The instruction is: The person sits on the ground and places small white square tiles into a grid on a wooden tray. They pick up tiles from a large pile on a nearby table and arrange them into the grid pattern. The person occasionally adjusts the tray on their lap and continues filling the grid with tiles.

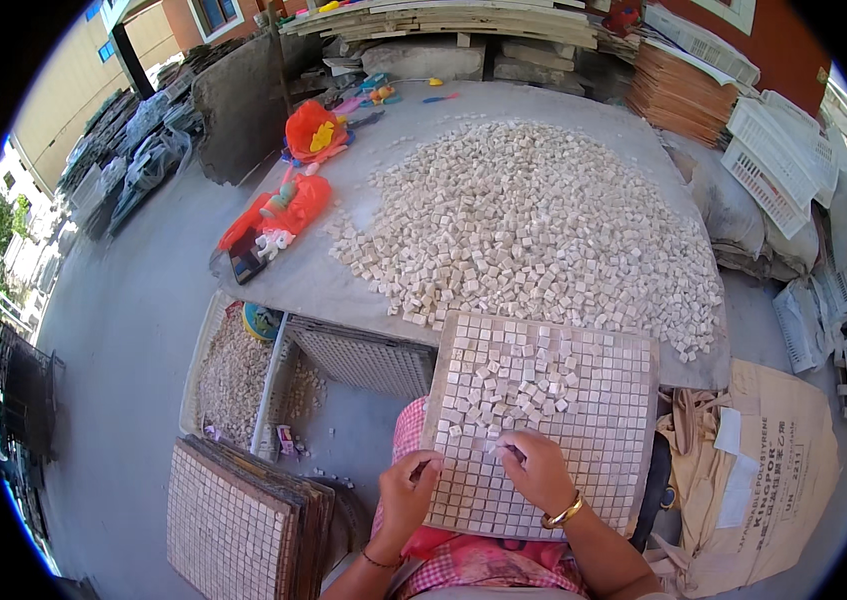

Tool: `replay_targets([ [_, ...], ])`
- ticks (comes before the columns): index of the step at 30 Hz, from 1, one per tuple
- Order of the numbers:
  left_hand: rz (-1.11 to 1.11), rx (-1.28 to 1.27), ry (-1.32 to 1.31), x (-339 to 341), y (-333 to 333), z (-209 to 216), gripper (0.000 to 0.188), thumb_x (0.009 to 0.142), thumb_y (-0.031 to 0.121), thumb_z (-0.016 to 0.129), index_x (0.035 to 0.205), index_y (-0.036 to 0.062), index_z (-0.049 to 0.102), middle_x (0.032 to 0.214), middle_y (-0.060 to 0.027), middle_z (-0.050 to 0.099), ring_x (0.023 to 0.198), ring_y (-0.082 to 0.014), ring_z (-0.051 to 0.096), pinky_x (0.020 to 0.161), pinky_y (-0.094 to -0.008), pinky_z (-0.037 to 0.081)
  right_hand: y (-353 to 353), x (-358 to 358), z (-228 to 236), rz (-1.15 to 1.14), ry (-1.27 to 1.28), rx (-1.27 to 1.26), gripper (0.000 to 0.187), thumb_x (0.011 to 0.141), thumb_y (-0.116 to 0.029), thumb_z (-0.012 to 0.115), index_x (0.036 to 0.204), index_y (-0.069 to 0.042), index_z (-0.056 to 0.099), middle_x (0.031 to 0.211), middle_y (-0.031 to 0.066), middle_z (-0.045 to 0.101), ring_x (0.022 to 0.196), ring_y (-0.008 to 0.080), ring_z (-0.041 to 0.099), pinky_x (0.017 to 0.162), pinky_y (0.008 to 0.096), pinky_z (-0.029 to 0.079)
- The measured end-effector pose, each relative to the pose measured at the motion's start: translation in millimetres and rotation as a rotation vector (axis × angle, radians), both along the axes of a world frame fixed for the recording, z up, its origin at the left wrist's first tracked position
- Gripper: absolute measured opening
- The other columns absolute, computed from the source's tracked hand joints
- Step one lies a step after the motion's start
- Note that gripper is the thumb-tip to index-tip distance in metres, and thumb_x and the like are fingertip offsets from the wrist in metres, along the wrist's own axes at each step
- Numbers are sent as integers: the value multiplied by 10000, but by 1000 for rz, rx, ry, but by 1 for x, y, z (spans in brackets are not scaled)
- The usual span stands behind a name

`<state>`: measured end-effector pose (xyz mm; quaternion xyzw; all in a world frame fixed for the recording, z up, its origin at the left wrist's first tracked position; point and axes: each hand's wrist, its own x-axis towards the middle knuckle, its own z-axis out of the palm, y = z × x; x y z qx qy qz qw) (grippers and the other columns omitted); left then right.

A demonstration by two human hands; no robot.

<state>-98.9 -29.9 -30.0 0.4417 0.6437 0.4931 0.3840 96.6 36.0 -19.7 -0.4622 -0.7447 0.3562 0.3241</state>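
Observation:
A square grid board (603, 430) rests across my lap, many of its cells filled with small pale stone tiles. Loose tiles (513, 390) lie heaped over its upper middle. My right hand (540, 475), with a gold bangle at the wrist, is over the board's middle, thumb and fingers pinched beside a pale tile; whether it grips that tile is unclear. At the board's left edge is my left hand (408, 500), its fingers curled together with the thumb. What it holds, if anything, is hidden.
A large pile of stone tiles (533, 220) covers the table beyond the board. Filled boards (228, 520) stand stacked at lower left, near a bin of chips (233, 385). Orange bags (293, 205) and a phone (246, 263) lie on the table's left. A paper sack (773, 470) is at right.

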Motion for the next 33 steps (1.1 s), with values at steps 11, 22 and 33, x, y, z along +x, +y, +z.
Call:
replay_targets([
  [11,-2,75,141,-7,9,4,101,828,57,621,905,4,659,829,-127,668,721,-236,646,669,-311,501,8,-39,15,-36,-475,164,107,748,-157,668,761,-72,605,705,94,575,670,291,579,578,396,461],
  [22,-252,253,600,-5,44,-5,115,750,57,623,863,40,611,807,-108,601,767,-305,595,677,-385,489,7,-26,10,33,-335,162,81,794,-155,646,836,-86,637,769,78,577,690,284,587,584,379,482],
  [33,-617,458,954,-17,62,10,194,687,28,540,879,35,564,936,-78,571,878,-247,556,773,-333,479,0,60,5,-203,-152,108,121,774,-103,658,889,-66,642,801,102,629,713,298,608,620,370,493],
])
